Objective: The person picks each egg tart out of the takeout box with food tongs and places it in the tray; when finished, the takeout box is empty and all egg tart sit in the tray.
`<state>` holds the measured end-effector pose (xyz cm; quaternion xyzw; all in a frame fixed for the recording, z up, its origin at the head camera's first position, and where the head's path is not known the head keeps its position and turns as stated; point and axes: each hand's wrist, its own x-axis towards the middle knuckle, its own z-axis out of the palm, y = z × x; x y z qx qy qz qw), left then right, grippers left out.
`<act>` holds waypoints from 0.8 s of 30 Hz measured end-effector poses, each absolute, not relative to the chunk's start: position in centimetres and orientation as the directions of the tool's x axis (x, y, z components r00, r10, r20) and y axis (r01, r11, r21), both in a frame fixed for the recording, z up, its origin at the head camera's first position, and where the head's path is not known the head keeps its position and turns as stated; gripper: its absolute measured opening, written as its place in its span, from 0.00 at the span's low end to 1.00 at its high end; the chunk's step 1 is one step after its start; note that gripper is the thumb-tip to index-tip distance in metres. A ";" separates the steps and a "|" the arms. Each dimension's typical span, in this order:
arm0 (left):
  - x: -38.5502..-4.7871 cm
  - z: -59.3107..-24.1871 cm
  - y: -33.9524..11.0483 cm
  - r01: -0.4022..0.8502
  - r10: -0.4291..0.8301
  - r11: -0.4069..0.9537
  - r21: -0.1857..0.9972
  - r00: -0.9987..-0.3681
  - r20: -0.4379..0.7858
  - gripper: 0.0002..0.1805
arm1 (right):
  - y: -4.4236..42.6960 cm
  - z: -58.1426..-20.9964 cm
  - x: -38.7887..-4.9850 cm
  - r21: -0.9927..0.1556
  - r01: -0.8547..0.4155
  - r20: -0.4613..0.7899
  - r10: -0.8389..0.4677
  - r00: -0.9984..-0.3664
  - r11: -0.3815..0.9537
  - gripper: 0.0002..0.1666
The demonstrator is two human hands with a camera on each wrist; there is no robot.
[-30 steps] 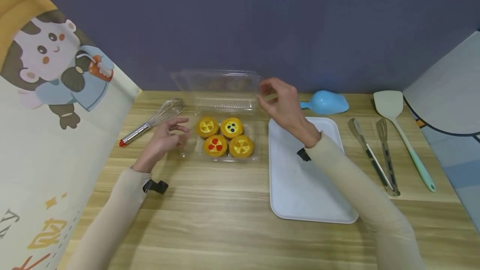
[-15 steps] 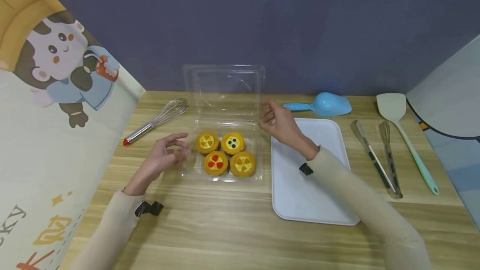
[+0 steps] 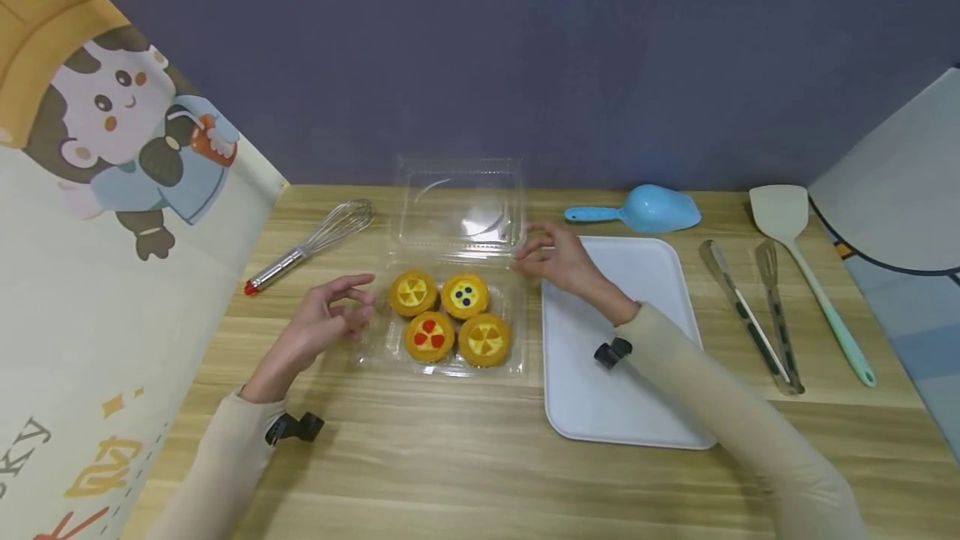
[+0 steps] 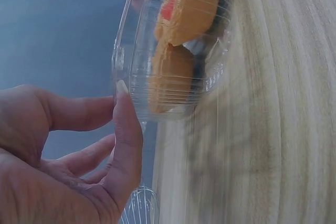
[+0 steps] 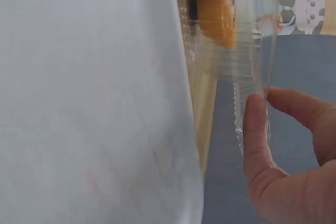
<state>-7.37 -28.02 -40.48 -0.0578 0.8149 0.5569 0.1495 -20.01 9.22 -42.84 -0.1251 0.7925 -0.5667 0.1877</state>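
A clear plastic clamshell box (image 3: 450, 369) lies on the wooden table with its lid (image 3: 457, 202) swung up and leaning back. Several tarts (image 3: 430, 336) sit inside: one with red pieces, one with dark blue dots, others with yellow wedges. My left hand (image 3: 326, 319) is at the box's left side; in the left wrist view its thumb and index finger (image 4: 127, 129) pinch the rim. On the opposite side my right hand (image 3: 562, 261) pinches the edge near the hinge, its index finger (image 5: 255, 129) against the plastic in the right wrist view.
A white tray (image 3: 618, 382) lies right of the box, under my right forearm. Behind it is a blue scoop (image 3: 656, 209). Tongs (image 3: 742, 307) and a pale green spatula (image 3: 813, 286) lie farther right. A whisk (image 3: 315, 244) lies at the left, near the wall.
The box has come toward me with both hands at its sides. Its lid has tipped farther back and now sits lower. The tray and utensils have stayed put.
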 end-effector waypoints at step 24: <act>-7.2 -41.1 -28.2 -0.254 0.070 0.353 0.901 -0.953 -0.295 0.35 | 13.0 -42.3 -18.5 -0.942 0.090 -0.227 -0.419 -0.879 0.322 0.41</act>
